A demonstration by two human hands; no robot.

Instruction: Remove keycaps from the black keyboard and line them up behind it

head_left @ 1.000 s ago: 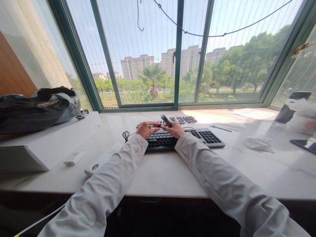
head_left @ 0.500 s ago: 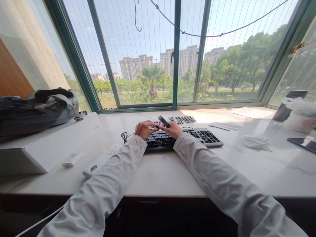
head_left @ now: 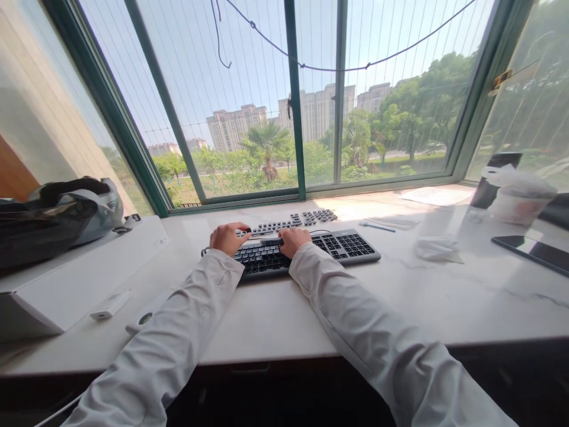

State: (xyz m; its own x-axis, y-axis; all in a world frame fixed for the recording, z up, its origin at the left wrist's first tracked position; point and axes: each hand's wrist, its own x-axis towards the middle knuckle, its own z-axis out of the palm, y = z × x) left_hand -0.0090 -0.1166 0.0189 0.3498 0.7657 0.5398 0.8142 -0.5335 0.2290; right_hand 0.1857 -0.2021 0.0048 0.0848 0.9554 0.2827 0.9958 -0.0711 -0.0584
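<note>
A black keyboard (head_left: 371, 254) lies on the white marble-patterned table, several of its key places bare of caps. Over its upper left edge, my left hand (head_left: 226, 238) is closed, its thumb and fingertips pinching a small black keycap (head_left: 243, 232). My right hand (head_left: 294, 240) is closed around a dark stick-like tool (head_left: 270, 242), which lies low across the upper keys and points left. What kind of tool it is I cannot make out. Just behind the keyboard, loose black keycaps (head_left: 317, 217) are laid out in rows.
A white box (head_left: 98, 267) bearing a dark bag (head_left: 53, 216) stands at left. In front are a small white device (head_left: 110, 305) and another white object (head_left: 144, 320). To the right lie a blue pen (head_left: 377, 227), a plastic bag (head_left: 438, 249), a phone (head_left: 536, 252) and a wrapped cup (head_left: 518, 201).
My hands have moved apart and lowered to the keyboard. The tool in my right hand has swung from raised to nearly flat. My left hand has carried the keycap left. The view has shifted right.
</note>
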